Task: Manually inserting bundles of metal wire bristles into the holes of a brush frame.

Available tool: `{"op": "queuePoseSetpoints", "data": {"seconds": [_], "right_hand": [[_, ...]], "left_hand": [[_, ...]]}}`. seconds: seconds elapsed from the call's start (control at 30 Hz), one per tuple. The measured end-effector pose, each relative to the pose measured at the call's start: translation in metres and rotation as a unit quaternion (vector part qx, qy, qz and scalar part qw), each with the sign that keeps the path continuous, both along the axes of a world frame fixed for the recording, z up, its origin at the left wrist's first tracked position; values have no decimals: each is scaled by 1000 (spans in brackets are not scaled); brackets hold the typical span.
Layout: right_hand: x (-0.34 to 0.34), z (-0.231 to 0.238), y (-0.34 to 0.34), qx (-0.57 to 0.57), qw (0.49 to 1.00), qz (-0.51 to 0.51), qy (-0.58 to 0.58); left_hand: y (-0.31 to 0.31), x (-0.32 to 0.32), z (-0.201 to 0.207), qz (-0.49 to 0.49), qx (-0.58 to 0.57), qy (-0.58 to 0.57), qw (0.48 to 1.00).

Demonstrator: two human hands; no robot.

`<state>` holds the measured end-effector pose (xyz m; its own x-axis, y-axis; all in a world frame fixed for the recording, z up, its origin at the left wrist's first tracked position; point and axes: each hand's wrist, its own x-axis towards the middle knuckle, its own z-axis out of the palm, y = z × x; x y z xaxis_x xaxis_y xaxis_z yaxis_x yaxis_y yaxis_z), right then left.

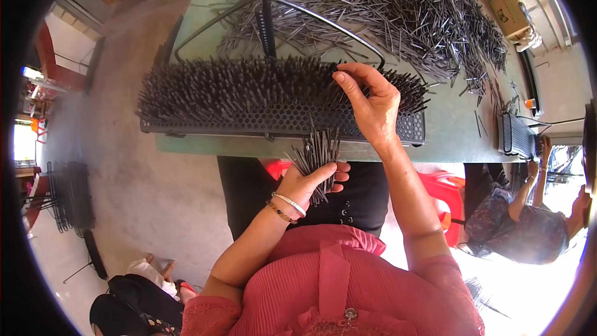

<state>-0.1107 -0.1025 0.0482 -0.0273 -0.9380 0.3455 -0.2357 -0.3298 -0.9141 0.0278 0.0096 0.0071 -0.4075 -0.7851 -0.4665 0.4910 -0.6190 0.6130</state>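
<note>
My left hand (305, 182) is closed around a bundle of thin dark sticks (319, 148), which fan out upward in front of the table edge. My right hand (378, 104) reaches over a long black perforated rack (292, 127), thumb and forefinger pinched among the stick tops. What sits between those fingertips is too small and dark to tell. Dense rows of upright dark sticks (230, 87) stand in the rack's holes. Along its front edge and near right end, bare holes show.
A large heap of loose sticks (404, 12) covers the back of the green table (448, 143). A metal frame (329, 22) rises behind the rack. At the right, another person (522, 224) handles a second rack (519, 135). A cardboard box (510, 14) and red stool (444, 193) are nearby.
</note>
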Motion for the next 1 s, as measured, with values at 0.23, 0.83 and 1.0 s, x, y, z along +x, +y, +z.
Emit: {"op": "queuePoseSetpoints", "data": {"seconds": [0.23, 0.83, 1.0], "right_hand": [[2, 1, 3, -46, 998, -6, 39], [2, -3, 5, -88, 994, -16, 64], [2, -4, 5, -99, 993, -14, 63]], "left_hand": [[-1, 1, 2, 6, 7, 19, 1000], [1, 5, -2, -18, 2, 19, 1000], [0, 7, -6, -24, -9, 21, 999]]}}
